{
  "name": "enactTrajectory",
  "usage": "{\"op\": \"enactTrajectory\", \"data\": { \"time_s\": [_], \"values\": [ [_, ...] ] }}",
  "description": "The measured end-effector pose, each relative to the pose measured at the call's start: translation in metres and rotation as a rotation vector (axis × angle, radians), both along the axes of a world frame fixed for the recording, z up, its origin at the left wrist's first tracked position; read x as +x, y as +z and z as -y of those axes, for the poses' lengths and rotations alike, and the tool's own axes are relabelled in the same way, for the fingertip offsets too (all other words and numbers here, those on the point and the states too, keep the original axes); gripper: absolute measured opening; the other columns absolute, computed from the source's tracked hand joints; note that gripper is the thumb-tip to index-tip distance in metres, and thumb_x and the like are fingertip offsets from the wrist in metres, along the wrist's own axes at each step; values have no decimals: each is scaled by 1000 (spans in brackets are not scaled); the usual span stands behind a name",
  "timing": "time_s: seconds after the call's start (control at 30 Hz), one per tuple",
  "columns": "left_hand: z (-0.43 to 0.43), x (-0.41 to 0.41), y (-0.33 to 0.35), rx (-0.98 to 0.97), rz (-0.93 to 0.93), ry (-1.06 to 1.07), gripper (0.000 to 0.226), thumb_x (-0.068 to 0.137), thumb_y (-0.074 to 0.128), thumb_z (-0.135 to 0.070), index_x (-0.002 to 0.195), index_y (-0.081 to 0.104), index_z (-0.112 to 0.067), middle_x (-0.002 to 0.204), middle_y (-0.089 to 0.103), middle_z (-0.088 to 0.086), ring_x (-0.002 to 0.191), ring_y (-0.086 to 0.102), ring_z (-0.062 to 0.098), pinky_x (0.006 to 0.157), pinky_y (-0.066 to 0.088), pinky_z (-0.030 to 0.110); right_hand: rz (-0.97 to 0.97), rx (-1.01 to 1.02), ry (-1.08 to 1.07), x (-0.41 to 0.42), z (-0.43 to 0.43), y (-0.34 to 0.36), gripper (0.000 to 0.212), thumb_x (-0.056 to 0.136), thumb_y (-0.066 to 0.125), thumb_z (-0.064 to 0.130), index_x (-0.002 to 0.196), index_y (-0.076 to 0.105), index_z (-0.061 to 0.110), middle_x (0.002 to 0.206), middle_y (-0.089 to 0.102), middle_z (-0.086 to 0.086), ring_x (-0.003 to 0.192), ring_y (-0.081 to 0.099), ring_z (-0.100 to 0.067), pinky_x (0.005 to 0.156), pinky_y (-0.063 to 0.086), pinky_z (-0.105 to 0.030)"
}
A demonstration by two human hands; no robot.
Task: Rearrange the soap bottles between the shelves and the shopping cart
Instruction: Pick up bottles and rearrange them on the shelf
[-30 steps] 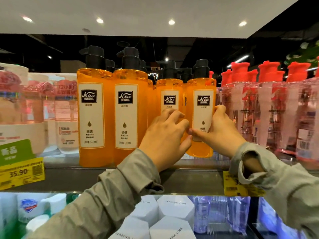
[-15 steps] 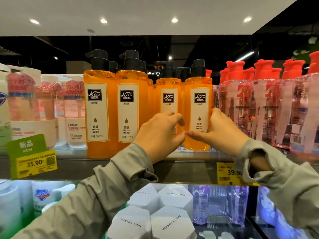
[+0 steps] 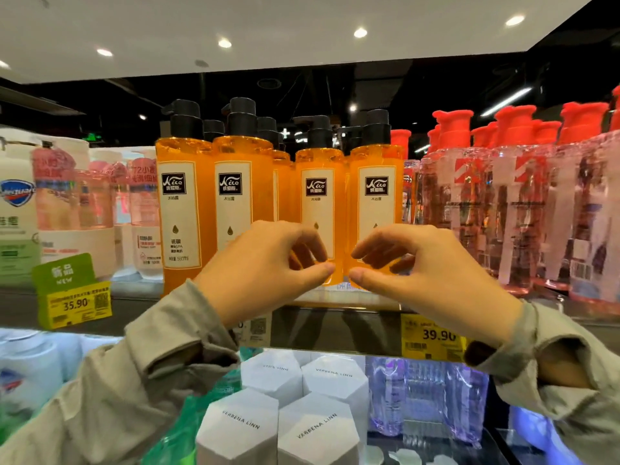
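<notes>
A white ceiling panel (image 3: 302, 25) spans the top of the view, set with small round recessed spotlights (image 3: 360, 32), all lit. Directly beneath the panel lies a black open ceiling (image 3: 335, 85) crossed by dark pipes or rails. Below the panel's right end a long strip light (image 3: 506, 101) glows slantwise. Far below its left end a small green lit sign (image 3: 90, 137) shows, perhaps an exit sign, too blurred to read.

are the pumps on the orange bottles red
No, the orange bottles have black pumps; the red caps are on the clear bottles.
</notes>
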State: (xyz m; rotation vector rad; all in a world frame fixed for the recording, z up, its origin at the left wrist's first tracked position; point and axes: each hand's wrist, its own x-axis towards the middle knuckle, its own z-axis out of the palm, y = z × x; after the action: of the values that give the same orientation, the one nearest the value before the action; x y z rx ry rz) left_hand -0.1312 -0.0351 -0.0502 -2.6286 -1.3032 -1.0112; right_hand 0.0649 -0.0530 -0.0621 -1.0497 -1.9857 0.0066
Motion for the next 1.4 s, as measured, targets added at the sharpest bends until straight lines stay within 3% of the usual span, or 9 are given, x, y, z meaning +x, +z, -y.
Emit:
{"op": "enactTrajectory", "data": {
  "time_s": [0.4,0.57,0.73,0.9,1.03,1.13,1.3,1.4],
  "values": [
    [63,-79,-36,-82,-1,352,27,75,58,-58,86,64,-35,78,66,-17,74,61,-3,72,55,36,28,-43,380,-75,11,-26,19,75,73,35,90,68,24,78,69,7,76,64,-4,65,51,-15],
    [106,-141,-59,-152,-13,468,24,75,65,-53,85,65,-31,72,66,-16,70,62,-3,72,54,36,102,-84,531,-141,32,-43,17,74,75,31,86,69,21,71,69,5,68,64,-4,61,46,-11],
    [170,-215,-84,-302,-114,606,27,75,64,-54,89,66,-31,75,63,-17,71,59,1,76,53,35,220,-175,675,-228,64,-75,19,71,77,34,85,70,23,71,69,4,69,64,-5,61,48,-16],
    [241,-287,-117,-389,-49,722,28,76,67,-48,91,68,-24,79,68,-8,70,62,5,74,53,36,284,-271,860,-312,113,-119,25,67,72,39,87,70,24,77,69,6,69,63,-6,62,48,-13],
    [302,-340,-147,-430,6,850,27,76,68,-47,90,68,-24,74,64,-13,66,57,-4,73,52,32,329,-300,978,-376,149,-155,26,70,77,39,89,69,24,79,68,6,69,63,-5,62,46,-13],
    [349,-374,-170,-476,38,964,24,77,69,-47,90,67,-27,74,63,-13,67,58,-1,74,52,34,344,-320,1076,-419,174,-183,32,71,73,47,91,69,23,76,66,9,69,62,-4,62,45,-11],
    [417,-414,-207,-546,143,1135,24,75,68,-52,88,65,-33,75,62,-17,72,61,2,74,53,39,324,-459,1210,-471,206,-224,38,68,67,51,99,66,28,84,68,7,81,63,-6,72,48,-26],
    [441,-429,-232,-595,174,1236,24,76,68,-52,90,65,-32,76,63,-16,73,61,3,74,53,39,383,-490,1259,-500,214,-249,41,68,65,54,102,63,32,91,68,8,89,62,-8,75,47,-28]
  ]
}}
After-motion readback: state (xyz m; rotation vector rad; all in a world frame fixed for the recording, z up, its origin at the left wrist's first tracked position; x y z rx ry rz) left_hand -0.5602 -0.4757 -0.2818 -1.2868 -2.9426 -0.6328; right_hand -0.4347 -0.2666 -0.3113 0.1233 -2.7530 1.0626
